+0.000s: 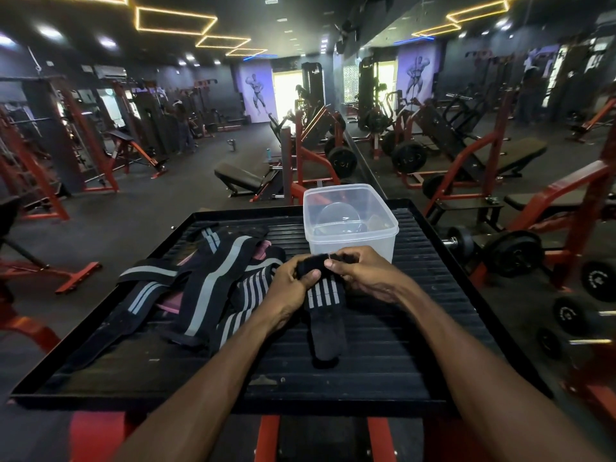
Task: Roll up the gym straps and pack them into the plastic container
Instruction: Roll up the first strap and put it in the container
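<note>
Two bare forearms reach in from the bottom edge of the head view, over a black ribbed rectangular platform [383, 368] with a raised rim, its grooved surface scuffed and dusty. Both hands meet above its middle. Curled around the near end of a black fabric gym strap with white stripes [324, 296], the left hand [289, 284] has its thumb pressed on top of the cloth. Opposite it, the right hand [363, 271] pinches the same strap's fuzzy rolled top edge between thumb and bent fingers. From the hands the strap's loose tail hangs down and lies flat on the ribs, soft and matte.

Left of the hands sprawls a tangled pile of black elastic straps with grey stripes [200, 288], with a bit of pink fabric showing among them. Just beyond the hands stands a clear, rounded-corner rectangular plastic container [350, 225], lidless, translucent and glossy; what lies in it I cannot tell.

Behind, red steel gym frames [473, 161] and round black dumbbells [513, 251] fill the dim hall.
</note>
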The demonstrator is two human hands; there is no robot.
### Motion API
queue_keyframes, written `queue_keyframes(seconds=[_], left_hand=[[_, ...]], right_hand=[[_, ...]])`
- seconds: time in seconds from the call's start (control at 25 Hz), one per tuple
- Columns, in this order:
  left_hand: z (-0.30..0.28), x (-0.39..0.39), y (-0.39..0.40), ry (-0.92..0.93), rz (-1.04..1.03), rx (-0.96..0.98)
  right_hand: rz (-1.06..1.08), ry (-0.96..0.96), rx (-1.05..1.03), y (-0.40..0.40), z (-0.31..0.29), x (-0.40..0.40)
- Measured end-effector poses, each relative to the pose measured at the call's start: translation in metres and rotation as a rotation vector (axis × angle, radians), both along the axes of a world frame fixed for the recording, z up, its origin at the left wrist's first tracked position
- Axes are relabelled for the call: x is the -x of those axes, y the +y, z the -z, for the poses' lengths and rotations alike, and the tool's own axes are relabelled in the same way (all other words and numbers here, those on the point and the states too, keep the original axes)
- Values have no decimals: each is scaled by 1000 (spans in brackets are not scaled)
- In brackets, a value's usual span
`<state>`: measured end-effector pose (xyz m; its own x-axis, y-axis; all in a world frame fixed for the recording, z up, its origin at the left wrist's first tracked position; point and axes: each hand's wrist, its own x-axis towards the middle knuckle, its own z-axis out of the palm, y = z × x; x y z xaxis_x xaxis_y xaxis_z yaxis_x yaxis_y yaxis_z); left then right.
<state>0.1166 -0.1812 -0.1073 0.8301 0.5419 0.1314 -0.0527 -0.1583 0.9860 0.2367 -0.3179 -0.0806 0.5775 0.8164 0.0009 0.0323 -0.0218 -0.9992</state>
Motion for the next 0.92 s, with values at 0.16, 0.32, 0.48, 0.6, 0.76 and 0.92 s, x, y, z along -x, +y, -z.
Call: queue_keyframes(seconds=[0.16,0.32,0.48,0.6,0.76,0.92], left_hand=[[0,-4,-2,-4,64,220],[0,-6,1,38,2,172],[0,-8,4,7,-77,56],[-2,-5,2,42,-28,91],[-4,-1,1,68,62,174],[-1,-4,3,85,3,39]], right_hand=[[18,-129,-81,-1,-1,3],[-66,-5,-84,-1,-1,4],[-70,164,-83,3,-2,0],[-36,91,-34,5,2,-2],[-21,41,-25,5,7,-3],[-36,92,-7,6,8,-1]])
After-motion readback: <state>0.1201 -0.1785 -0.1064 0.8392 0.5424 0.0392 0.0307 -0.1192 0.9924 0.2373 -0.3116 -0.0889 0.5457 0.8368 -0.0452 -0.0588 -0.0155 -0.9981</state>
